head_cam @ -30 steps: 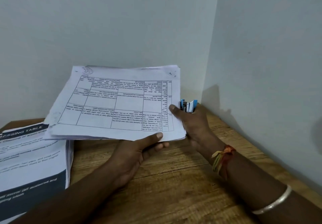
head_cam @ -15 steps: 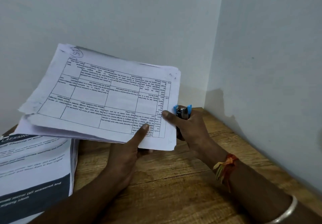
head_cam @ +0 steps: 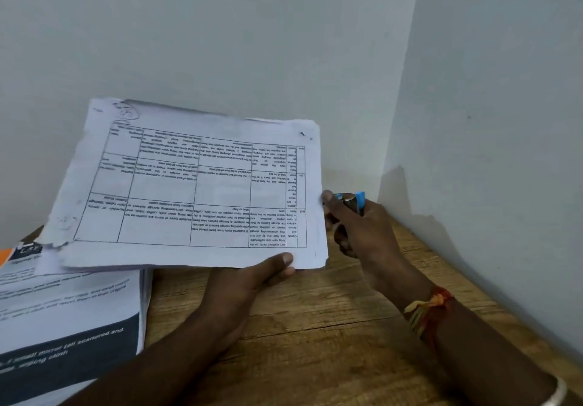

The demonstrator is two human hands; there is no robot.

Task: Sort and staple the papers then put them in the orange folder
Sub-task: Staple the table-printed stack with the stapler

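Note:
A bundle of white papers with a printed table on top is held above the wooden table, its text upside down to me. My left hand grips the bundle's near edge, thumb on top. My right hand sits at the bundle's right edge, thumb touching the paper, and is closed around a blue and silver stapler that sticks up from the fist. A sliver of orange, possibly the orange folder, shows at the far left under the papers.
A thick stack of printed sheets with a dark banner lies at the left on the wooden table. White walls meet in a corner close behind and to the right.
The bundle has tilted back from steeply raised on the left to nearly level and shifted right. My left thumb slid right along the near edge. My right hand stayed at the right edge with the stapler.

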